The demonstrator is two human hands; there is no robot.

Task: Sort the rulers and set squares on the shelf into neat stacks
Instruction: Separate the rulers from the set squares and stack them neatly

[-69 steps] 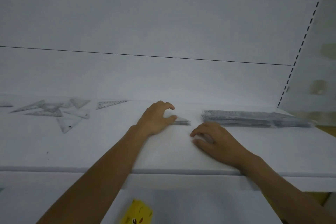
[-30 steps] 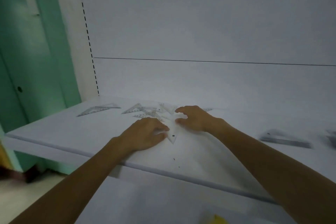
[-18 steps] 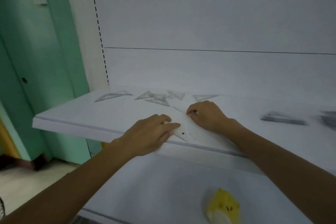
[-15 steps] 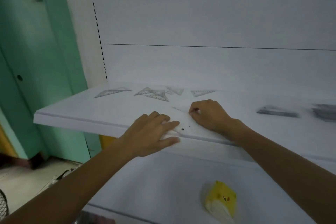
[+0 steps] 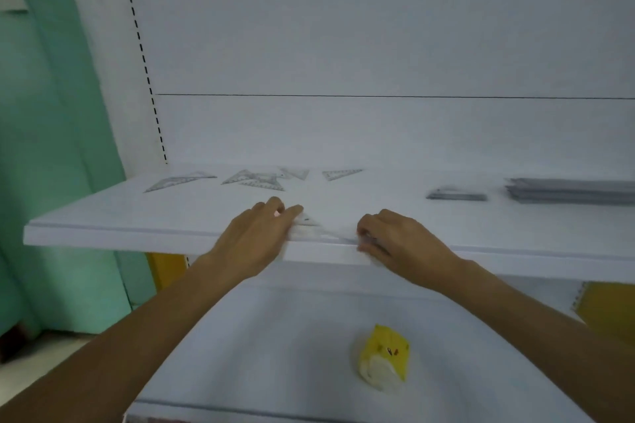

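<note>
Loose set squares (image 5: pixel 254 178) lie unsorted rear-left on the shelf (image 5: pixel 103 227). At its front edge the left hand (image 5: pixel 257 240) presses flat-fingered on a clear set square (image 5: pixel 309 228); the right hand (image 5: pixel 398 244), fingers curled, seemingly pinches it. Rightward, a small stack (image 5: pixel 457 196) and a ruler stack (image 5: pixel 570 191) look finished.

I count about five loose set squares (image 5: pixel 340 174) at the back of the shelf (image 5: pixel 137 216), one more set square (image 5: pixel 309 221) at its front edge, two stacks (image 5: pixel 570 191), one yellow toy (image 5: pixel 385 355).

A white shelf (image 5: pixel 103 216) carries loose set squares (image 5: pixel 254 178) scattered at its far left, one clear set square (image 5: pixel 309 223) on its near edge, a small dark stack (image 5: pixel 455 196) right of centre, and a taller ruler stack (image 5: pixel 567 191) far right.
</note>
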